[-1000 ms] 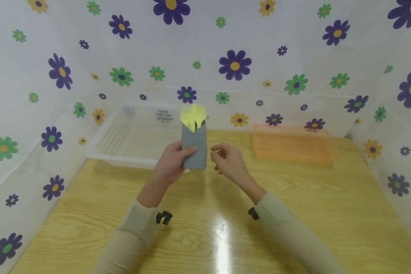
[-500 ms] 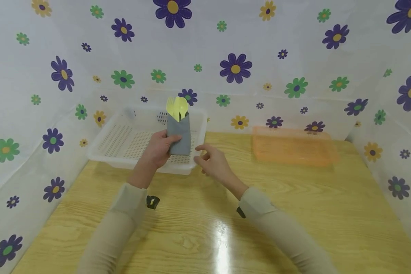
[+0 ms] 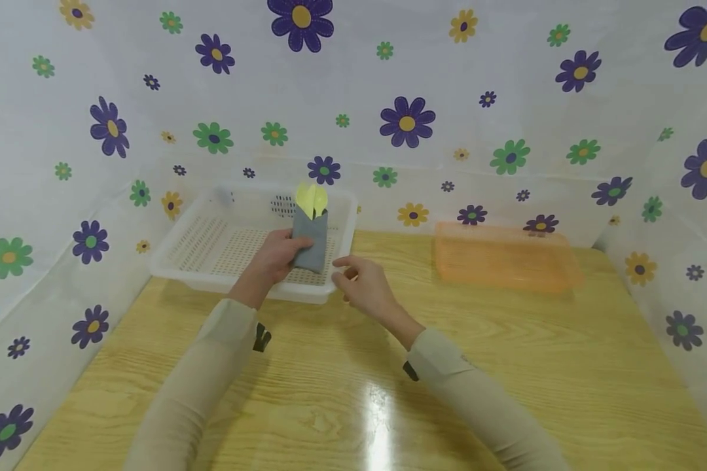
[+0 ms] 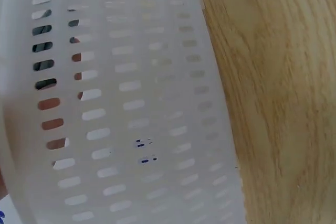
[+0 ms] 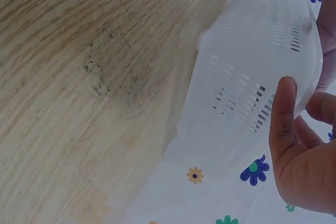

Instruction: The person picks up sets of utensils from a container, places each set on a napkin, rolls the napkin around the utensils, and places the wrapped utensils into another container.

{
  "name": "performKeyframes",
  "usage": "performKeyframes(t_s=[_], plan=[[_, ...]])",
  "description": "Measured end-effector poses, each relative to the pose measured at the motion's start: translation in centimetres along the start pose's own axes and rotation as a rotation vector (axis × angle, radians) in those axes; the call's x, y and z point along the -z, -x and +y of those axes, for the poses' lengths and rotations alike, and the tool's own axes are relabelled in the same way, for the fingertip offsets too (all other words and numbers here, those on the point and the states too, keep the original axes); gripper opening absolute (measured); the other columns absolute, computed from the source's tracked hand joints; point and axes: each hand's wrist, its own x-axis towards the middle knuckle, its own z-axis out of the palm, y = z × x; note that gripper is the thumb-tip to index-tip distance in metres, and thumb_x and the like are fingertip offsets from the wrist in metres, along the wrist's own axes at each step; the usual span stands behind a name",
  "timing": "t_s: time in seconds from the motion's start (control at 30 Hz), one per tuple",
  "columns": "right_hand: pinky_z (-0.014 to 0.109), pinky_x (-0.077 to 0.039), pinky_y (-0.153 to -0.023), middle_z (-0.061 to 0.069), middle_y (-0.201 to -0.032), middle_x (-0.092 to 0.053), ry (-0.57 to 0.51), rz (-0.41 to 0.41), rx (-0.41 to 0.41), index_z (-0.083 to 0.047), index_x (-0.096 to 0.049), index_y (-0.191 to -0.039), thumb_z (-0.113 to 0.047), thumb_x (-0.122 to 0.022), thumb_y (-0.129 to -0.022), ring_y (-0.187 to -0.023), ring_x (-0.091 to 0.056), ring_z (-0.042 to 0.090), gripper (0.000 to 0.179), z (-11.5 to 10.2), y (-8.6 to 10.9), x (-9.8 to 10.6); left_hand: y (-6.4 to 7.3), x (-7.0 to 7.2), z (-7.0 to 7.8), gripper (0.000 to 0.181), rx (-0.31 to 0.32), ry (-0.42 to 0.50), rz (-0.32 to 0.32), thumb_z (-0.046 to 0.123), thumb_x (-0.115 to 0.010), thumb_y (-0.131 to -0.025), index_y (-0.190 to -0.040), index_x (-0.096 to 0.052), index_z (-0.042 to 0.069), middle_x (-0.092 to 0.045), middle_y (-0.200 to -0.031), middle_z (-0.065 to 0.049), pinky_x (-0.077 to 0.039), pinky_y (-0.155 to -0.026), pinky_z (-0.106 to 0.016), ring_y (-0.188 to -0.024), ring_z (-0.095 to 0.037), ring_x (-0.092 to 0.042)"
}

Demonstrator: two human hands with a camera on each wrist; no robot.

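In the head view my left hand (image 3: 275,254) grips a folded grey cutlery pouch (image 3: 310,242), thumb across its front. A yellow-green fork (image 3: 304,195) and spoon (image 3: 317,199) stick out of its top. The pouch is above the right part of a white perforated plastic basket (image 3: 182,269), its top leaning away. My right hand (image 3: 365,286) is by the basket's front right corner, holding nothing, its thumb and forefinger apart. Whether it touches the rim I cannot tell. In the left wrist view the basket wall (image 4: 121,87) hides most of the left hand and pouch.
An orange translucent plastic basket (image 3: 507,265) stands at the back right of the wood-grain table (image 3: 330,392). A white cloth with printed flowers (image 3: 342,72) hangs behind and along both sides.
My left hand has carried the pouch with the fork and spoon leftward over the white basket, then tilted its top away. The right hand has moved left, up to the basket's corner.
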Motion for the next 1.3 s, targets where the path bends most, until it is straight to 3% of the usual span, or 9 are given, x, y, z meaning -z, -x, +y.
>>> performKeyframes(t_s=[0.37,0.53,0.63,0.83,1.07,1.3], plan=[[0.023,-0.047,-0.048,0.023,-0.091,-0.069,-0.012,-0.002,0.001,0.001,-0.063,-0.128,-0.011,-0.059,-0.097,-0.070,-0.067,0.038,0.033,0.1,0.1,-0.2,-1.0,-0.2,-0.5,0.056,0.112,-0.129,-0.007,0.003,-0.052,-0.096,-0.145,-0.032,-0.015,-0.038,-0.150,-0.029,-0.037,-0.111,-0.047,-0.137,-0.041,-0.040],[0.023,-0.047,-0.049,0.022,-0.090,-0.070,-0.002,-0.028,-0.019,0.001,-0.063,-0.127,-0.010,-0.060,-0.097,-0.070,-0.067,0.036,0.032,0.2,0.4,-0.6,-1.0,-0.1,-1.5,0.056,0.164,-0.272,0.026,0.000,-0.056,-0.090,-0.140,-0.038,-0.017,-0.043,-0.145,-0.031,-0.041,-0.108,-0.047,-0.131,-0.041,-0.046],[0.023,-0.047,-0.050,0.018,-0.087,-0.070,0.017,-0.043,-0.024,0.000,-0.064,-0.127,-0.011,-0.060,-0.097,-0.066,-0.067,0.029,0.032,0.2,0.6,-0.8,-0.8,0.0,-2.0,0.052,0.188,-0.367,0.039,-0.002,-0.058,-0.085,-0.133,-0.045,-0.018,-0.049,-0.137,-0.030,-0.047,-0.102,-0.045,-0.119,-0.037,-0.053],[0.023,-0.045,-0.048,0.008,-0.079,-0.068,0.040,-0.047,-0.013,-0.001,-0.064,-0.127,-0.011,-0.059,-0.098,-0.064,-0.065,0.021,0.031,0.1,0.5,-0.8,-0.6,-0.1,-2.2,0.039,0.171,-0.452,0.037,-0.001,-0.061,-0.083,-0.118,-0.057,-0.016,-0.058,-0.125,-0.027,-0.054,-0.087,-0.039,-0.096,-0.027,-0.058],[0.023,-0.047,-0.048,0.016,-0.088,-0.070,0.025,-0.033,-0.019,-0.002,-0.064,-0.128,-0.012,-0.059,-0.098,-0.072,-0.069,0.033,0.032,-0.2,0.2,-0.4,-1.3,-0.4,-1.7,0.040,0.169,-0.496,0.038,-0.004,-0.062,-0.082,-0.119,-0.056,-0.017,-0.058,-0.124,-0.027,-0.052,-0.087,-0.038,-0.096,-0.027,-0.056],[0.023,-0.048,-0.049,0.013,-0.085,-0.070,0.022,-0.025,-0.009,-0.002,-0.064,-0.127,-0.011,-0.060,-0.098,-0.074,-0.069,0.038,0.031,-0.5,-0.1,0.0,-2.4,-0.9,-1.2,0.038,0.171,-0.561,0.051,-0.006,-0.061,-0.080,-0.117,-0.058,-0.016,-0.059,-0.115,-0.022,-0.050,-0.080,-0.034,-0.093,-0.026,-0.053]])
